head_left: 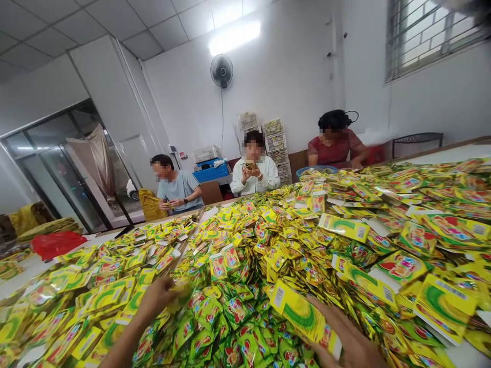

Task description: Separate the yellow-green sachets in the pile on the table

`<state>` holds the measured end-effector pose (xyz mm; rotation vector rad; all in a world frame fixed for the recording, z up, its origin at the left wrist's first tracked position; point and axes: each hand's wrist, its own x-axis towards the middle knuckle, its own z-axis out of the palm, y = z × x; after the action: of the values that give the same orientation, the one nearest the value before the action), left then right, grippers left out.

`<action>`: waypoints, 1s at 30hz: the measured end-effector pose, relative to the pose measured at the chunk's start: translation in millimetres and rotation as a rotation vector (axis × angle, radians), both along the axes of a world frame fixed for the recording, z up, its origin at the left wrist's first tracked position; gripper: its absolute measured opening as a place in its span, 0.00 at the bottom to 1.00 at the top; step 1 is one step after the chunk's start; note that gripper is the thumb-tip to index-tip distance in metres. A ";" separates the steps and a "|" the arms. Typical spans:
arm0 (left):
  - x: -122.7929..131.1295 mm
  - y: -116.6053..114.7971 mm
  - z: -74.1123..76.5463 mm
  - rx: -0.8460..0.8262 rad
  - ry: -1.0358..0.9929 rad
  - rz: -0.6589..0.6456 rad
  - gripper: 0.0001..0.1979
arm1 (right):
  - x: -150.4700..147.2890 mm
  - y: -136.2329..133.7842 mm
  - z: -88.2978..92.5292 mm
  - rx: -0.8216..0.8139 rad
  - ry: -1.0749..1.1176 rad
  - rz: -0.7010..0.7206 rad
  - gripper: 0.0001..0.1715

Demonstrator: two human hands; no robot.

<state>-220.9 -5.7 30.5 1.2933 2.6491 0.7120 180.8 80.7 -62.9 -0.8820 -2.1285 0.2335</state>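
My right hand grips a yellow printed carton with a green curved band and a barcode, thumb on the near side and fingers along the far edge. It hangs tilted over the heap. At the left, my left hand is closed at the fingertips on a small yellow packet, blurred by motion. Between and below the hands lie many small green packets with red and blue print. Yellow packets are piled just beyond them.
Yellow cartons cover the left side, and more cartons lie at the right. A red plastic bag rests at the far left. Three people sit across the table; a blue basin stands by the right one. Stacked crates stand behind.
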 end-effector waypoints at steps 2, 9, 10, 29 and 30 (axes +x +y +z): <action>14.0 -3.1 23.6 0.107 -0.016 -0.012 0.14 | 1.9 3.3 4.5 -0.101 0.074 -0.053 0.26; 126.8 -0.2 11.5 0.320 -0.212 -0.219 0.18 | 16.6 17.7 27.1 -0.428 0.448 -0.129 0.31; 144.7 -1.4 -1.7 0.281 -0.147 -0.234 0.17 | 21.4 20.4 28.8 -0.452 0.478 -0.126 0.31; 238.3 21.4 -59.6 0.054 0.197 -0.511 0.21 | 31.0 -4.3 25.2 -0.248 -0.463 -0.021 0.12; 237.3 21.3 -59.9 0.028 0.205 -0.523 0.21 | 33.7 -4.8 26.4 -0.254 -0.456 -0.008 0.16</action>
<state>16.4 15.6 -29.5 2.0446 2.2682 0.5589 214.6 75.9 -36.4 -1.1794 -2.5528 0.3286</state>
